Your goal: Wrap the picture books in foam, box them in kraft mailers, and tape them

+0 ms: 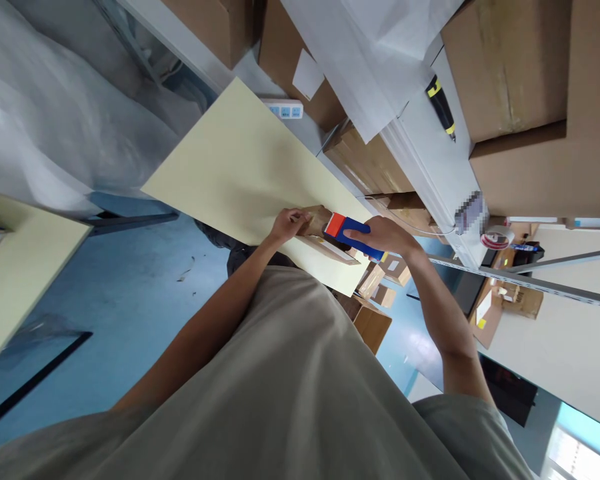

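My right hand (383,235) is wrapped around a blue and red tape dispenser (353,231), held tilted just above the pale yellow tabletop (230,153). From its red end a strip of brown packing tape (316,220) runs left to my left hand (289,225). The fingers of that hand are bent together at the tape's end. Beneath the dispenser lies a small cardboard box (343,252), partly covered by the tape and my right hand.
Behind the tabletop stand a power strip (286,109) and cardboard boxes (363,163). The shelf above bears a black and yellow electric screwdriver (441,107), a tape roll (497,238) and large cartons (515,73). More small boxes (383,295) sit at the right, past the table's edge.
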`<state>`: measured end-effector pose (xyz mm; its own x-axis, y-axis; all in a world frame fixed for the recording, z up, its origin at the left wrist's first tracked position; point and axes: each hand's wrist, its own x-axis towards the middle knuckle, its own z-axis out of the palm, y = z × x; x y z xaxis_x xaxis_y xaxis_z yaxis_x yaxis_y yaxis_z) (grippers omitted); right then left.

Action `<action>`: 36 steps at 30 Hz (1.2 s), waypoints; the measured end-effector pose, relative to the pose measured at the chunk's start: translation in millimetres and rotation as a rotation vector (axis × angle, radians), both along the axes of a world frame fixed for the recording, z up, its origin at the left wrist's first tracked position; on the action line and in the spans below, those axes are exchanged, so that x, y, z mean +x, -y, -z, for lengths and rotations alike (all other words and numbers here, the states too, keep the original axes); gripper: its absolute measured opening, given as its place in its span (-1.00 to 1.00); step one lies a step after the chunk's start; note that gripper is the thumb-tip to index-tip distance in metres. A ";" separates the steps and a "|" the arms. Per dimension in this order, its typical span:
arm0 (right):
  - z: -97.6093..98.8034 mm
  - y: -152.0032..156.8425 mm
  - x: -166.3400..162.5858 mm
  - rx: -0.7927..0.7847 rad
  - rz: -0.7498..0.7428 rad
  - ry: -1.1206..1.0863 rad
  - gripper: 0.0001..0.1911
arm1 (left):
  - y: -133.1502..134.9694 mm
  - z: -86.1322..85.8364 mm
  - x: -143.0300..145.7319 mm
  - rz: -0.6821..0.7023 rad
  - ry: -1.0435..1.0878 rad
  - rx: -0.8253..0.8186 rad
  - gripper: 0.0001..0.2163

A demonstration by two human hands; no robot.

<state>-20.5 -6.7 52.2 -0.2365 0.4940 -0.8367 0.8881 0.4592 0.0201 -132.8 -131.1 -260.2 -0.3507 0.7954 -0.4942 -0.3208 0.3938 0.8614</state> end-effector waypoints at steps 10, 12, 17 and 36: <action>-7.0 4.5 5.0 -0.010 -0.038 0.008 -0.26 | 43.8 -14.1 16.5 0.212 -0.183 0.091 -0.12; -6.4 7.5 7.3 0.003 -0.068 0.024 -0.25 | 43.2 -35.6 17.0 0.322 -0.266 0.253 0.09; -3.8 18.7 9.2 0.057 -0.146 0.015 -0.25 | 23.2 -72.2 17.4 0.477 -0.476 0.335 0.01; 17.6 19.7 50.4 0.034 -0.156 0.164 -0.19 | 18.0 -54.7 15.6 0.557 -0.758 0.286 -0.55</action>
<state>29.8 -26.4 34.7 -0.1747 0.4908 -0.8536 0.7899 0.5874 0.1761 -117.2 -149.1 -205.5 -0.0340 0.9978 -0.0566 0.5246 0.0660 0.8488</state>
